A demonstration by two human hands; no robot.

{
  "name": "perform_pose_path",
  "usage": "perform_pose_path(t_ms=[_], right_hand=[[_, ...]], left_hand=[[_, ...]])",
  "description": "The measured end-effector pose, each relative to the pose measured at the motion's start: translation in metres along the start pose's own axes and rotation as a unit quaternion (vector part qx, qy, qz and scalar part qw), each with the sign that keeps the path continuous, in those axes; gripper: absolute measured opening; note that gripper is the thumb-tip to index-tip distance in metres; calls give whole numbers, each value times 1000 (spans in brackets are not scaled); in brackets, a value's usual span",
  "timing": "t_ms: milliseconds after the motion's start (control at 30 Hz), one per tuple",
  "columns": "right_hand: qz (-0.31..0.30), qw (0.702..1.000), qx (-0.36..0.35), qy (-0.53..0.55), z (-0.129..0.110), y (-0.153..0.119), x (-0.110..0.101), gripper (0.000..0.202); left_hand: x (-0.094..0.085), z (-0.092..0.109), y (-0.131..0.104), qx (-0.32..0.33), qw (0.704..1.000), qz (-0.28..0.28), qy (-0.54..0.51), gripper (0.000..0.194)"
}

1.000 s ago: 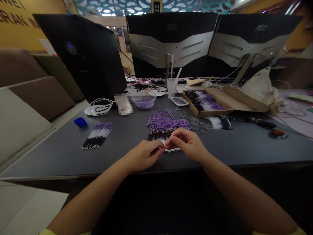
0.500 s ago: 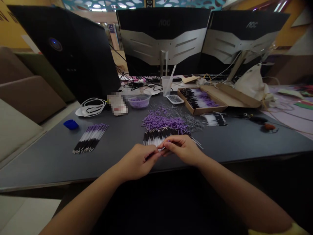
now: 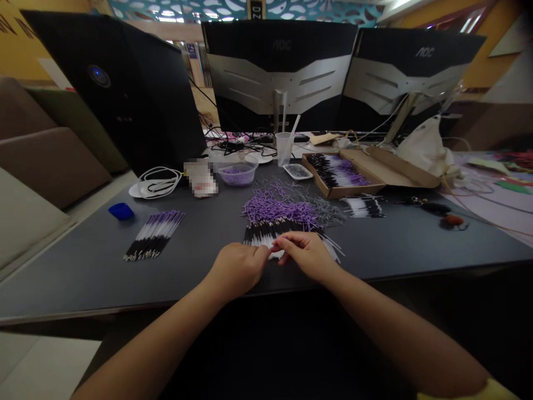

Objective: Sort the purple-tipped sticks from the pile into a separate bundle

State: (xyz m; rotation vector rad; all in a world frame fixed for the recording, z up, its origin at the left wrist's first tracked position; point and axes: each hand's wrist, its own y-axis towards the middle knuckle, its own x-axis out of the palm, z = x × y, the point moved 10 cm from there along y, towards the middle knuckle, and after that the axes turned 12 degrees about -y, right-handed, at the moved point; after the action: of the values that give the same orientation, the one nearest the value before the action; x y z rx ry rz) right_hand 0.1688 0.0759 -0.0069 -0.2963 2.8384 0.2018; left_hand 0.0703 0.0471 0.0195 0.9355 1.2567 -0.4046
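Note:
Near the desk's front edge, my left hand is closed, its thumb and forefinger pressed together against the fingertips of my right hand. The right fingers are pinched too, with a speck of purple at their tips. Whatever sits between them is too small and covered to make out. Just beyond lies a row of slim black-and-white sticks with metal tips, partly hidden by the right hand. A heap of small purple tubes rests against the row's far end. Thin grey pieces are scattered to the heap's right.
Purple-ended sticks lie in a bundle at left, near a blue cup. Behind stand a clear tub, a plastic cup and a cardboard box of sticks. Short sticks and monitors are farther right and back.
My left hand has turned slightly so its back shows more, and its thumb covers more of the pinch. My right hand has shifted a little left. The view has tilted slightly.

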Motion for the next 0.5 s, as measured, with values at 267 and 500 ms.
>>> perform_pose_path(t_ms=[267, 500], right_hand=[[16, 987, -80, -140, -30, 2, -55, 26], [104, 824, -80, -551, 11, 25, -137, 34]], left_hand=[[-28, -18, 0, 1, 986, 156, -65, 19], [-36, -24, -6, -10, 975, 219, -16, 18]])
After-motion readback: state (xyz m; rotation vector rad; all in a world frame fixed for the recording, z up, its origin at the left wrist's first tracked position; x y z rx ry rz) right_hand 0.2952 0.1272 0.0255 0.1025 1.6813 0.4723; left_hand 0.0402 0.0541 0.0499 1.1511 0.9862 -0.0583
